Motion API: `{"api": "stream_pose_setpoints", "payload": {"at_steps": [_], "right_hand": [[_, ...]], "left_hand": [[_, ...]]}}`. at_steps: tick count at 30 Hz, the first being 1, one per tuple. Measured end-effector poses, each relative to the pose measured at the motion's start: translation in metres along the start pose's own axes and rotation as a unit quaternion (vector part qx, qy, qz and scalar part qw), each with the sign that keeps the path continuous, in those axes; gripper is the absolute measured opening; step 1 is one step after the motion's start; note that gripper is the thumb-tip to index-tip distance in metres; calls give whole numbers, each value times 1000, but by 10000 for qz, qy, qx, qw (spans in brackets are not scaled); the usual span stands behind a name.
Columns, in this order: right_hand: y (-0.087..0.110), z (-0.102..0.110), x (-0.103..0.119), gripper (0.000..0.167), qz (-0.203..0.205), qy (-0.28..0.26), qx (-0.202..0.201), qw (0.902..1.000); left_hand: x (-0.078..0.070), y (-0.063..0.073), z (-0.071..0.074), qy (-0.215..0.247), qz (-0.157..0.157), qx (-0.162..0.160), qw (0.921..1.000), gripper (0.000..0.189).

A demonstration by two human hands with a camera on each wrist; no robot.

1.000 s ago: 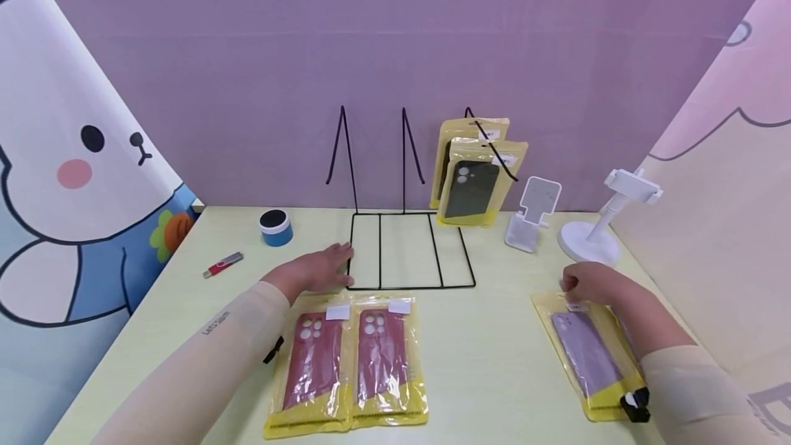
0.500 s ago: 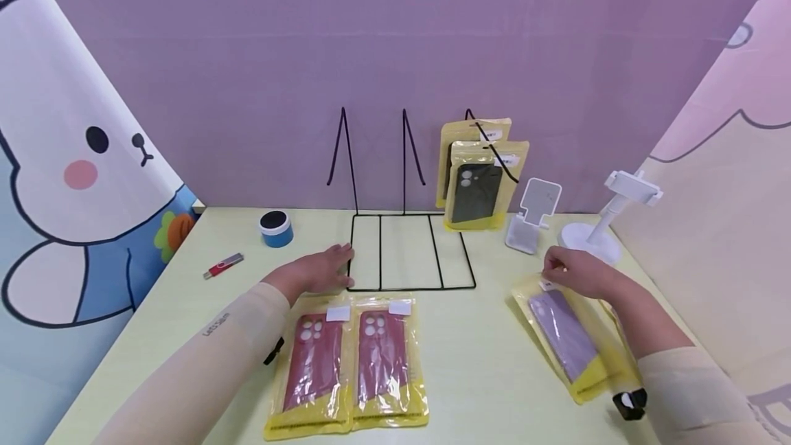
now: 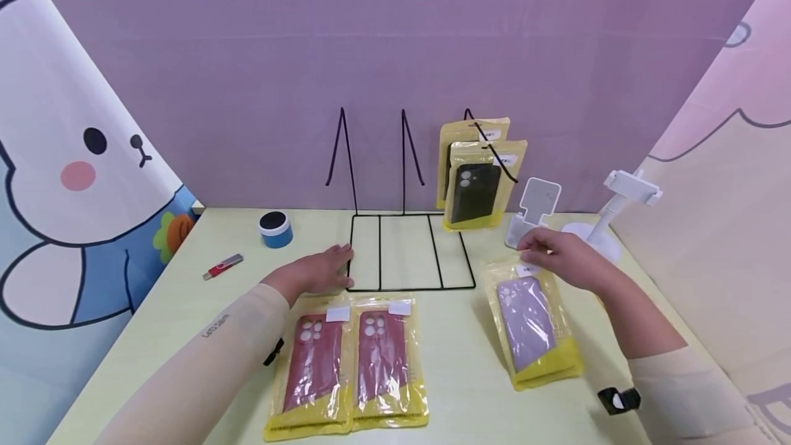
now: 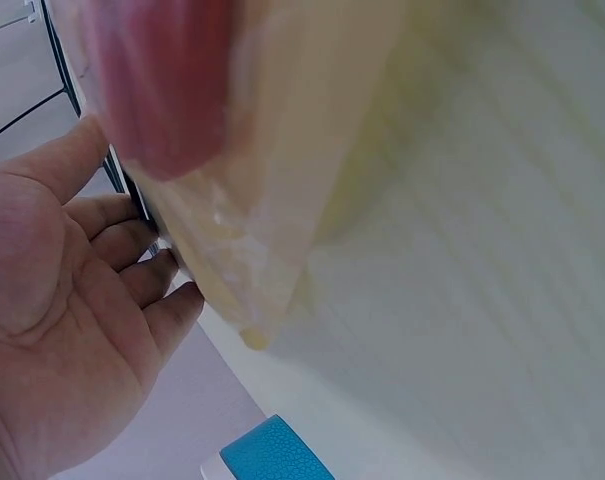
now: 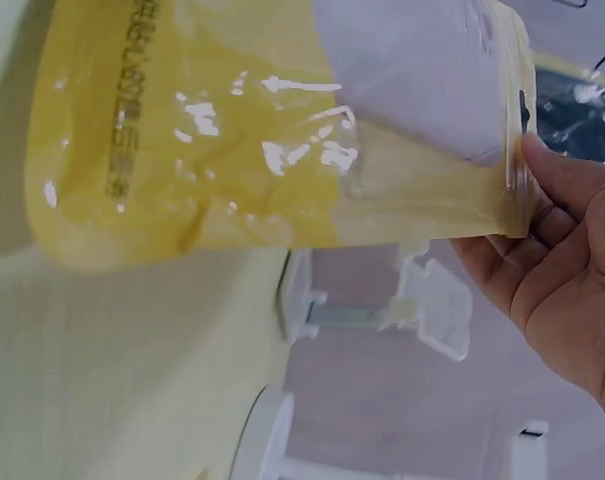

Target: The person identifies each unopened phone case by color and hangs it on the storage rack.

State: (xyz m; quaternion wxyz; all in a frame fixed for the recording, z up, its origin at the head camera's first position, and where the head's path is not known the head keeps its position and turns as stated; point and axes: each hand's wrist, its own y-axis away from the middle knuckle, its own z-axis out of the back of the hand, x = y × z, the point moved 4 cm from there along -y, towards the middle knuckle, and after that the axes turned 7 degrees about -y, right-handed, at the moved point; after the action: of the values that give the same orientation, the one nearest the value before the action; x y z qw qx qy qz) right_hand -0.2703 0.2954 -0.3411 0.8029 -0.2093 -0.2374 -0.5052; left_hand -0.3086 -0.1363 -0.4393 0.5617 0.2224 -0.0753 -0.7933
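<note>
My right hand (image 3: 559, 256) pinches the top edge of a yellow zip pouch holding a purple phone case (image 3: 528, 325). In the right wrist view the thumb presses near the hanging hole of the pouch (image 5: 262, 150), fingers behind. My left hand (image 3: 318, 270) rests with extended fingers at the left front of a black wire display rack (image 3: 410, 288); its palm shows in the left wrist view. Just in front of the rack lie two pouched red phone cases (image 3: 314, 362) side by side. Two pouches with dark phone cases (image 3: 476, 191) hang on the rack's right hook.
A small white phone stand (image 3: 540, 198) and a taller white round-based stand (image 3: 618, 201) are at the back right. A blue jar with a black-topped lid (image 3: 275, 229) and a red USB stick (image 3: 223, 266) lie left of the rack. A purple cloth wall stands behind.
My right hand has lifted the purple phone case pouch off the table and carried it left, tilting it more upright. The left hand stays at the rack.
</note>
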Motion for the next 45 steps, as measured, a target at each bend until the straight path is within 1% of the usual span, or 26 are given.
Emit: {"api": "stream_pose_setpoints", "payload": {"at_steps": [5, 9, 14, 18, 20, 22, 27, 30, 34, 37, 41, 45], "right_hand": [[-2, -3, 21, 5, 218, -193, -100, 9995], [-4, -5, 35, 4, 404, -687, -50, 9968], [-7, -7, 49, 5, 514, -1483, 110, 9875], [-9, -9, 63, 5, 726, -1823, 89, 9805], [-11, -10, 70, 6, 856, -1869, 31, 9786], [-14, -10, 78, 7, 942, -1821, -48, 9787], [-23, -11, 96, 9, 995, -1768, -292, 9788], [-28, -11, 108, 10, 1096, -1922, -466, 9741], [-36, -10, 124, 10, 1345, -2062, -754, 9663], [-40, -10, 134, 11, 1448, -2039, -1006, 9630], [-46, -11, 146, 11, 1499, -2024, -1268, 9594], [-52, -12, 158, 13, 1477, -2025, -1486, 9566]], "left_hand": [[0, 0, 0, -6, -33, -6, 10000, 81], [0, 1, 0, 19, -1, 14, 10000, 81], [1, 0, 0, 5, -26, 16, 10000, 81], [1, 0, 1, -1, -30, 34, 10000, 81], [0, 1, 2, -38, -52, 21, 10000, 81], [0, 1, 2, -92, -69, 8, 9999, 81], [0, 0, 2, -159, -93, 18, 9998, 81], [-1, 0, 1, -149, -95, 36, 9998, 81], [-1, -1, 2, -121, -119, 30, 9999, 80], [-2, -2, 2, -118, -135, 7, 9998, 80], [-1, -3, 1, -93, -127, 11, 9999, 80], [0, -4, 1, -175, -112, 51, 9998, 80]]}}
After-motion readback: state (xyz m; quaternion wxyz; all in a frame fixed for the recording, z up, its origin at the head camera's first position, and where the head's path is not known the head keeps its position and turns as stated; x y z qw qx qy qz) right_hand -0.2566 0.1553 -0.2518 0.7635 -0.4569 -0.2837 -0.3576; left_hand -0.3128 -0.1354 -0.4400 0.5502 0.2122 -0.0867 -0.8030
